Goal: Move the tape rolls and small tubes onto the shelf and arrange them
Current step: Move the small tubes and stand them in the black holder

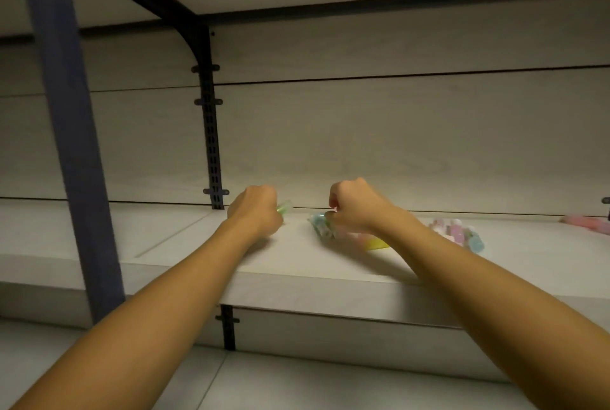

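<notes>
Both arms reach onto the shelf (185, 244). Left hand (255, 211) grips a green tube (285, 206); right hand (353, 206) pinches a bag of tubes (321, 226). No writing legible.

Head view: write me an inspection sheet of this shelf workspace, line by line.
Surface: pale wooden shelf, dimly lit.
Job's things: green tube in the left hand; a pile of pastel tubes under the right hand; more tubes to its right; a pink bundle at the far right edge. No tape rolls seen.
Clutter: nothing seen.
Hands: left hand grips the green tube; right hand pinches at the pile, exact item unclear.
Cables: nothing seen.
Surroundings: black slotted rail, blue post, shelf board above.
</notes>
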### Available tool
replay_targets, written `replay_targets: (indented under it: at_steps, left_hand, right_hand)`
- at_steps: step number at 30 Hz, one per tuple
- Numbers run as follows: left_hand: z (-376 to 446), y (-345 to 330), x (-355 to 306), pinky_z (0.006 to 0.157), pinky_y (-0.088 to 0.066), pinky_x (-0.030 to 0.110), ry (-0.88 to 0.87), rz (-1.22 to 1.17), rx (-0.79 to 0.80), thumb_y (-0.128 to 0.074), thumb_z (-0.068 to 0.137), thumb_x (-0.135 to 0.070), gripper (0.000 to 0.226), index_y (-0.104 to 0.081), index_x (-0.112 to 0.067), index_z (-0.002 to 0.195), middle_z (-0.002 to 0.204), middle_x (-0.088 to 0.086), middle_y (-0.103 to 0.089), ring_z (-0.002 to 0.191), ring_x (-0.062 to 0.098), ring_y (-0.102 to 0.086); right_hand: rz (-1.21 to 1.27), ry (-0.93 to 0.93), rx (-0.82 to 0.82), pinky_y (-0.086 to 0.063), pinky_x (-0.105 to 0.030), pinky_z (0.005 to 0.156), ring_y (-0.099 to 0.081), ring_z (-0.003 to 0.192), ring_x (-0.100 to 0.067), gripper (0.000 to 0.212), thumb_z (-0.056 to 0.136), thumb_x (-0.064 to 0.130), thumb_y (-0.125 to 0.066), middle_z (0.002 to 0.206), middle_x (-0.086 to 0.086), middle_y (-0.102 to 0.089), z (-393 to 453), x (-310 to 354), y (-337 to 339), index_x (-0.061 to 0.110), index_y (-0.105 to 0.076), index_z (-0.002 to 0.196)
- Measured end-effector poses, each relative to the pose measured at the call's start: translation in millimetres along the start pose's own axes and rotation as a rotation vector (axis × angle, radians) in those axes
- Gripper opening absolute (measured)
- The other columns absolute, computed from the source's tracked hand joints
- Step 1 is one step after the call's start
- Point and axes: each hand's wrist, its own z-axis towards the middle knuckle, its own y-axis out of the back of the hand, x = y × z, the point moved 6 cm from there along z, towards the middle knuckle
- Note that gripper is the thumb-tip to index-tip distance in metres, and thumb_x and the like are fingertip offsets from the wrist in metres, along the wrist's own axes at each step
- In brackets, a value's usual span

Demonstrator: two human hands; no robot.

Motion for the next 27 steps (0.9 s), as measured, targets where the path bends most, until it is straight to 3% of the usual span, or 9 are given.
replay_targets:
  at_steps: [2, 6, 10, 13, 17, 19, 22, 25, 27]
  left_hand:
    - [-3.8, 9.5, 9.6, 0.074, -0.057, 0.038, 0.012, -0.041, -0.044, -0.063, 0.084, -0.01, 0.02, -0.071, -0.014, 0.101, 0.1, 0.008, -0.065, 0.088, 0.031, -0.063]
    - [-13.7, 21.4, 24.8, 0.075, -0.058, 0.037, 0.038, -0.112, -0.098, -0.062, 0.081, -0.01, 0.02, -0.071, -0.012, 0.098, 0.099, 0.007, -0.065, 0.088, 0.031, -0.063]
    - [-23.2, 27.3, 36.2, 0.078, -0.057, 0.038, 0.062, -0.152, -0.117, -0.06, 0.08, -0.007, 0.022, -0.07, -0.013, 0.098, 0.098, 0.007, -0.065, 0.091, 0.031, -0.062]
    - [-29.4, 30.1, 41.4, 0.075, -0.055, 0.036, 0.065, -0.17, -0.127, -0.06, 0.081, -0.007, 0.022, -0.068, -0.015, 0.1, 0.097, 0.004, -0.063, 0.09, 0.029, -0.061]
    - [-35.4, 30.0, 45.9, 0.069, -0.051, 0.034, 0.053, -0.188, -0.123, -0.061, 0.08, -0.007, 0.023, -0.067, -0.016, 0.1, 0.094, 0.002, -0.06, 0.085, 0.026, -0.059]
    - [-38.4, 30.6, 46.9, 0.07, -0.053, 0.035, 0.047, -0.19, -0.118, -0.061, 0.079, -0.007, 0.023, -0.067, -0.017, 0.099, 0.096, 0.003, -0.061, 0.085, 0.026, -0.06]
    - [-42.4, 31.3, 46.7, 0.072, -0.055, 0.039, 0.035, -0.192, -0.114, -0.059, 0.078, -0.006, 0.022, -0.068, -0.014, 0.097, 0.095, 0.006, -0.064, 0.085, 0.027, -0.063]
    - [-44.8, 30.4, 43.0, 0.071, -0.056, 0.038, 0.004, -0.201, -0.111, -0.06, 0.078, -0.006, 0.021, -0.067, -0.013, 0.095, 0.093, 0.005, -0.064, 0.082, 0.026, -0.063]
    - [-45.2, 30.1, 38.8, 0.066, -0.053, 0.035, -0.021, -0.204, -0.107, -0.06, 0.078, -0.006, 0.02, -0.067, -0.014, 0.096, 0.093, 0.004, -0.063, 0.081, 0.025, -0.062]
  right_hand:
    - [0.008, 0.006, 0.02, -0.057, -0.044, 0.079, -0.063, 0.093, -0.037, 0.034, 0.083, 0.03, -0.064, 0.096, -0.018, -0.069, 9.1, 11.2, -8.5, 0.001, -0.066, 0.101]
    - [-0.049, -0.008, 0.08, -0.054, -0.036, 0.081, -0.061, 0.098, -0.035, 0.033, 0.086, 0.031, -0.065, 0.105, -0.016, -0.066, 14.5, 25.8, -28.2, 0.005, -0.063, 0.106]
    - [-0.122, -0.025, 0.098, -0.044, -0.031, 0.07, -0.059, 0.092, -0.035, 0.02, 0.088, 0.019, -0.063, 0.107, -0.018, -0.062, 11.1, 32.1, -34.1, 0.005, -0.06, 0.101]
    - [-0.169, -0.035, 0.117, -0.043, -0.031, 0.069, -0.061, 0.094, -0.037, 0.016, 0.087, 0.011, -0.058, 0.105, -0.019, -0.059, 5.8, 38.8, -29.9, 0.004, -0.06, 0.101]
    - [-0.206, -0.031, 0.158, -0.042, -0.031, 0.068, -0.055, 0.085, -0.035, 0.004, 0.088, 0.007, -0.053, 0.09, -0.015, -0.05, 0.4, 49.8, -28.0, 0.006, -0.051, 0.084]
    - [-0.215, -0.04, 0.189, -0.042, -0.031, 0.067, -0.053, 0.083, -0.035, 0.018, 0.088, 0.008, -0.053, 0.087, -0.015, -0.05, -4.2, 55.0, -27.3, 0.007, -0.044, 0.072]
    - [-0.218, -0.029, 0.223, -0.043, -0.031, 0.068, -0.059, 0.094, -0.038, 0.006, 0.09, 0.01, -0.053, 0.099, -0.02, -0.059, -9.8, 61.3, -26.7, 0.005, -0.055, 0.087]
    - [-0.199, -0.032, 0.178, -0.046, -0.033, 0.069, -0.056, 0.084, -0.033, 0.013, 0.089, 0.013, -0.056, 0.094, -0.017, -0.057, -14.5, 62.1, -25.2, 0.004, -0.061, 0.096]
    - [-0.191, -0.041, 0.116, -0.048, -0.036, 0.076, -0.059, 0.093, -0.035, 0.021, 0.092, 0.019, -0.057, 0.103, -0.02, -0.06, -19.0, 61.4, -22.3, 0.003, -0.061, 0.104]
